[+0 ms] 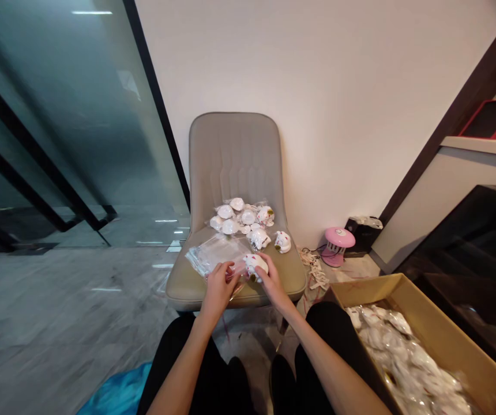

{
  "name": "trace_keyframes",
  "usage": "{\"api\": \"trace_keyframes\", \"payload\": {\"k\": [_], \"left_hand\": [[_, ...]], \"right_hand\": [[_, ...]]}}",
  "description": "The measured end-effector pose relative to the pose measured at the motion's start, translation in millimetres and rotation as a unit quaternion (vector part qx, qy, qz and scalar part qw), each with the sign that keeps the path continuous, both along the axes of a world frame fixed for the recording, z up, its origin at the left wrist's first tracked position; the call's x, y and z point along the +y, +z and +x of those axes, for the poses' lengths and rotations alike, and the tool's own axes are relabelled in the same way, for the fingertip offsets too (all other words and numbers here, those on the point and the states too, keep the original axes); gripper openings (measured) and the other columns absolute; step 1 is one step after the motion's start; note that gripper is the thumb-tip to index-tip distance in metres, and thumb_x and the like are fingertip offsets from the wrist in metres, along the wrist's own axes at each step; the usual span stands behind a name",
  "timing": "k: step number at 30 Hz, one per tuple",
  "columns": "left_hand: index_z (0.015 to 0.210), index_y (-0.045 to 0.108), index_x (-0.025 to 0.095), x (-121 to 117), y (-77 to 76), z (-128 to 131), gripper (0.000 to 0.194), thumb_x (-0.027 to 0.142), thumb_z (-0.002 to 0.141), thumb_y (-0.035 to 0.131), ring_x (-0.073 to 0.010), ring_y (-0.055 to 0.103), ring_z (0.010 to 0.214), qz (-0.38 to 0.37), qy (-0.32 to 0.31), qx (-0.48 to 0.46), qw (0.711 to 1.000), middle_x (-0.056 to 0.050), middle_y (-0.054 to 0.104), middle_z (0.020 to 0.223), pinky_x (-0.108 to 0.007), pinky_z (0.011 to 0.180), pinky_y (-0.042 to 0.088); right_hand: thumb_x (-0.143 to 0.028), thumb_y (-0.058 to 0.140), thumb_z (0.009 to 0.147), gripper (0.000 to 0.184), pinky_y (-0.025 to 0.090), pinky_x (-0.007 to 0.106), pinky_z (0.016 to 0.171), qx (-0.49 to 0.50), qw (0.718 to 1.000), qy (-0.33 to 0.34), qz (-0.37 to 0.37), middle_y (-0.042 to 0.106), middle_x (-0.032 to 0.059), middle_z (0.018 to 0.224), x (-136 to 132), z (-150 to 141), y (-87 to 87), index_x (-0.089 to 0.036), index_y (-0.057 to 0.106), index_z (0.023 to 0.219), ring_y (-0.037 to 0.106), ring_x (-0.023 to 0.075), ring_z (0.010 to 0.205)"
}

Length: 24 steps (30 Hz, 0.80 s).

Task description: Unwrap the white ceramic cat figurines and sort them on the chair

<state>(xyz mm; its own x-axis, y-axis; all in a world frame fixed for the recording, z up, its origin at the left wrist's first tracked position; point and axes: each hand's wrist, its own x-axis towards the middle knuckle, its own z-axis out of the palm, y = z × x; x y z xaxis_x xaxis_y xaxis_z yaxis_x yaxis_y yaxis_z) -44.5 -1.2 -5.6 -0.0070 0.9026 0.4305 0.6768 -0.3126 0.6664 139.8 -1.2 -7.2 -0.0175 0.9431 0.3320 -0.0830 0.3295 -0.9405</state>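
Black-clad knees (331, 325) sit before the chair (235, 135). Over its seat, the right hand (273, 283) grips a white figurine (254, 264); the left hand (220, 283) pinches a clear bag (240, 271). A loose grip could tumble the figurine off the front edge.

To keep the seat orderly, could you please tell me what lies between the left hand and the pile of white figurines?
In the head view, clear plastic bags lie on the chair between the left hand and the pile.
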Motion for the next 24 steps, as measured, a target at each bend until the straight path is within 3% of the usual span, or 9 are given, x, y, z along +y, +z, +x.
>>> {"api": "trace_keyframes", "payload": {"k": [5,9,15,19,24], "left_hand": [[0.083,0.072,0.02,3,-1.5,-1,0.008,0.026,0.081,0.067,-0.0184,0.063,0.075,-0.026,-0.023,0.03,0.999,-0.005,0.062,0.086,-0.031,0.074,0.05],[0.078,0.071,0.02,4,1.4,-1,0.012,0.025,0.084,0.061,-0.0176,0.061,0.07,-0.017,-0.011,0.034,0.999,-0.004,0.063,0.08,-0.03,0.071,0.047],[0.08,0.07,0.02,6,2.6,-5,0.017,0.033,0.085,0.06,-0.0189,0.063,0.067,-0.016,0.052,-0.016,0.998,-0.003,0.069,0.074,-0.03,0.07,0.045],[0.081,0.07,0.02,5,5.3,-5,0.02,0.036,0.086,0.059,-0.0186,0.064,0.066,-0.008,0.068,-0.052,0.996,-0.002,0.071,0.074,-0.03,0.069,0.046],[0.081,0.071,0.02,4,12.6,-5,0.019,0.034,0.087,0.059,-0.0166,0.059,0.066,0.06,0.086,-0.011,0.994,-0.002,0.068,0.077,-0.029,0.069,0.044]], "right_hand": [[-0.043,0.066,0.085,0.041,0.052,0.035,0.092,-0.032,0.998,0.047,-0.03,0.071,0.0051,0.111,6,-5,-7.6,-0.02,0.061,0.118,0.066,0.0223,0.101],[-0.045,0.065,0.085,0.043,0.049,0.037,0.096,-0.048,0.997,0.042,-0.041,0.07,0.006,0.113,8,-6,-8.8,-0.02,0.059,0.12,0.064,0.0227,0.104],[-0.029,0.057,0.086,0.037,0.047,0.035,0.094,-0.083,0.994,0.066,-0.018,0.067,0.0036,0.115,1,-5,-1.2,-0.022,0.056,0.122,0.062,0.0217,0.103],[-0.021,0.053,0.083,0.044,0.047,0.035,0.092,-0.117,0.99,0.073,-0.003,0.065,0.0045,0.116,-7,-6,4.5,-0.022,0.05,0.127,0.061,0.0218,0.102],[-0.013,0.058,0.073,0.057,0.046,0.039,0.095,-0.193,0.979,0.045,0.053,0.062,0.0072,0.118,-13,-11,5.7,-0.02,0.048,0.128,0.059,0.0236,0.105]]}}
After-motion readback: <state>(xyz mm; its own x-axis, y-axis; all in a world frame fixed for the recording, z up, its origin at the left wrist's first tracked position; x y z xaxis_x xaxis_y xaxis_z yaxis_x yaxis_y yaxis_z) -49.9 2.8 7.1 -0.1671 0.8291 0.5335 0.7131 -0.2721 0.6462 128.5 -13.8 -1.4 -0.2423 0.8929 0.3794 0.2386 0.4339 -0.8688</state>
